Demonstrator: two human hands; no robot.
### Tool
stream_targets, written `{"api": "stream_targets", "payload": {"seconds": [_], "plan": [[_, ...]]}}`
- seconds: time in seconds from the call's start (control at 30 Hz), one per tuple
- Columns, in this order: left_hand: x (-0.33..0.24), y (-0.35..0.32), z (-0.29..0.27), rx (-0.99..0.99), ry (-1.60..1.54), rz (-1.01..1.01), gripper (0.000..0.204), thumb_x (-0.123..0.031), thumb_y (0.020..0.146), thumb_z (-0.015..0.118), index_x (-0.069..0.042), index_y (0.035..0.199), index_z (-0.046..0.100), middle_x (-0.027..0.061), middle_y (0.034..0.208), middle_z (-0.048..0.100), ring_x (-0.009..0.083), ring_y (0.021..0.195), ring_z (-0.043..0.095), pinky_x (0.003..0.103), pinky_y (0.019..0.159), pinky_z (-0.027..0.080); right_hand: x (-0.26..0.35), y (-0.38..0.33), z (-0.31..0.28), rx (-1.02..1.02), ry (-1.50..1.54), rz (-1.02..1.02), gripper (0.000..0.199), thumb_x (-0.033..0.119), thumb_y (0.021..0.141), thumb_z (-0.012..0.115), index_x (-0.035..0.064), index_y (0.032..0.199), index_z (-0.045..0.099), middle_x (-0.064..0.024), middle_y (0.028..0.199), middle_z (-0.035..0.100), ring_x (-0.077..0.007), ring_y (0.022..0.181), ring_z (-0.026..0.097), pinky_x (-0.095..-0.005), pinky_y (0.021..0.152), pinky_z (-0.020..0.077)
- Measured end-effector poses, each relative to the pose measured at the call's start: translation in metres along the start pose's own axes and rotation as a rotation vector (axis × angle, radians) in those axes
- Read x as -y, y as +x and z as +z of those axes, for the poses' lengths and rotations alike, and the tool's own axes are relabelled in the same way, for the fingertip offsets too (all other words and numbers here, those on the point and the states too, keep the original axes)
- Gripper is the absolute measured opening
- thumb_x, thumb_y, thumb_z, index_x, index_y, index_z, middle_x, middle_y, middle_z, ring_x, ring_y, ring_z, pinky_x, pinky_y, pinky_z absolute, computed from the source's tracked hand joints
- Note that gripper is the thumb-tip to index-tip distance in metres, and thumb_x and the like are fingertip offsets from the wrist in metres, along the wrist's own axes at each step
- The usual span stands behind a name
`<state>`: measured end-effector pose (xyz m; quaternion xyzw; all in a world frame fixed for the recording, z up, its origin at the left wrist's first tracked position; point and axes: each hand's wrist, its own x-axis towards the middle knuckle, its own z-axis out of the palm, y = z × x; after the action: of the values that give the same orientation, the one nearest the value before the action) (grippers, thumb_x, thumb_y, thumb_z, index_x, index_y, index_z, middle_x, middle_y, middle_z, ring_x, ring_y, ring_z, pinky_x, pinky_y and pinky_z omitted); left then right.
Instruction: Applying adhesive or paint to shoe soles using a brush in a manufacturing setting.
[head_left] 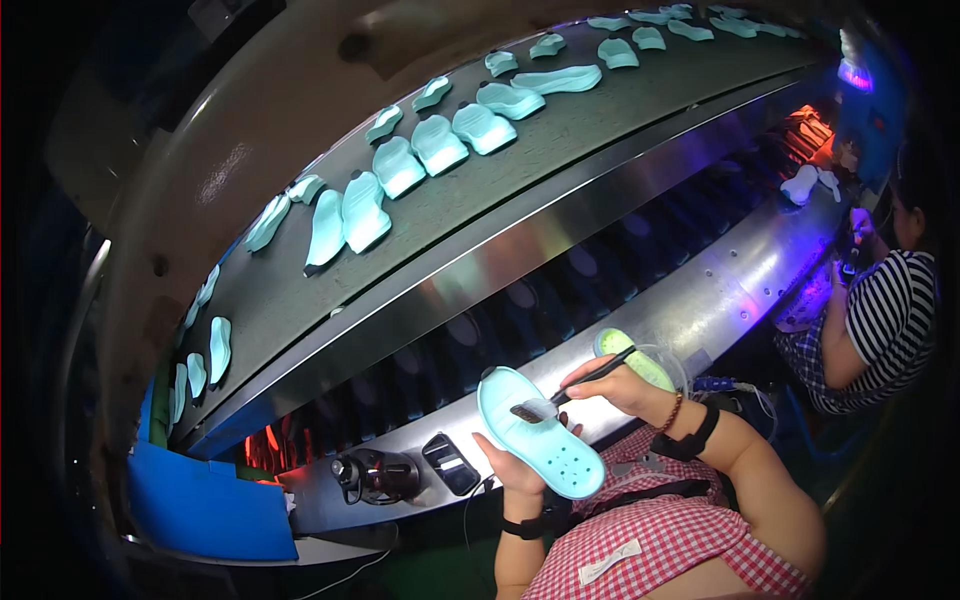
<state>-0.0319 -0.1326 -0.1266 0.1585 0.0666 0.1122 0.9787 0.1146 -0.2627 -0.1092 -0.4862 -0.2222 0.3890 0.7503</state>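
My left hand [512,468] holds a light-blue clog [545,448] from below and along its side. The clog lies tilted, with small round holes at the end nearest me and a dark spot at its far end. My right hand [610,387] is closed round the dark handle of a flat brush [540,410]. The brush's bristles rest against the inside of the clog, about mid-length. Beyond my right hand lies a pale green oval dish or shoe piece [640,358], partly hidden by the hand and brush.
A belt [420,235] carries several light-blue shoe pieces [440,145]. Below it runs a metal ledge [690,295] with a dark bottle [375,476] and a black phone-like object [451,464]. Orange glows show at both ends. Another person [880,320] sits at the right.
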Motion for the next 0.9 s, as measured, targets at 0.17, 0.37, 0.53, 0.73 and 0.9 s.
{"api": "stream_targets", "payload": {"seconds": [0.17, 0.37, 0.53, 0.73, 0.9], "plan": [[0.031, 0.004, -0.005, -0.143, -0.045, -0.008, 0.08, -0.068, 0.08, 0.016, -0.004, 0.119, 0.046, 0.0181, 0.103, 0.057, 0.0346, 0.094, 0.056, 0.055, 0.089, 0.038, -0.013, 0.027, -0.003, -0.058, -0.236, -0.031, 0.02, 0.011, 0.072, 0.069, 0.0001, 0.088, 0.067, -0.009, 0.085, 0.065, -0.0136, 0.079, 0.061, -0.0248, 0.071, 0.0474], [0.026, 0.01, -0.027, -0.367, 0.112, 0.303, 0.063, -0.056, 0.088, 0.019, -0.01, 0.125, 0.041, 0.0087, 0.124, 0.045, 0.0262, 0.114, 0.044, 0.04, 0.097, 0.035, -0.018, 0.018, 0.051, 0.14, -0.765, -0.43, 0.02, 0.017, 0.071, 0.066, 0.0068, 0.088, 0.068, -0.0125, 0.076, 0.063, -0.0244, 0.078, 0.059, -0.032, 0.074, 0.0452], [-0.028, -0.014, -0.039, -0.29, 0.062, 0.422, 0.075, -0.066, 0.081, 0.022, -0.008, 0.126, 0.04, 0.0152, 0.107, 0.057, 0.0317, 0.093, 0.057, 0.046, 0.081, 0.046, 0.004, -0.012, 0.045, 0.668, -0.923, -0.156, 0.023, 0.018, 0.068, 0.066, 0.0033, 0.085, 0.068, -0.0165, 0.078, 0.063, -0.0272, 0.07, 0.06, -0.0345, 0.064, 0.0468], [-0.041, -0.016, -0.01, -0.225, 0.068, 0.276, 0.069, -0.061, 0.085, 0.022, -0.009, 0.128, 0.039, 0.0128, 0.117, 0.051, 0.03, 0.102, 0.052, 0.043, 0.088, 0.043, 0.023, 0.037, 0.082, 0.268, -0.464, -0.087, 0.019, 0.013, 0.075, 0.066, 0.0038, 0.092, 0.067, -0.0104, 0.085, 0.066, -0.0161, 0.076, 0.062, -0.0265, 0.07, 0.0486], [-0.068, -0.007, -0.008, -0.089, 0.141, 0.304, 0.065, -0.06, 0.086, 0.024, -0.012, 0.128, 0.039, 0.0082, 0.122, 0.049, 0.0289, 0.109, 0.048, 0.042, 0.093, 0.039, 0.03, 0.039, 0.107, 0.577, -0.496, -0.076, 0.022, 0.017, 0.074, 0.068, 0.0037, 0.092, 0.067, -0.01, 0.084, 0.065, -0.0155, 0.074, 0.062, -0.0266, 0.072, 0.0479]]}}
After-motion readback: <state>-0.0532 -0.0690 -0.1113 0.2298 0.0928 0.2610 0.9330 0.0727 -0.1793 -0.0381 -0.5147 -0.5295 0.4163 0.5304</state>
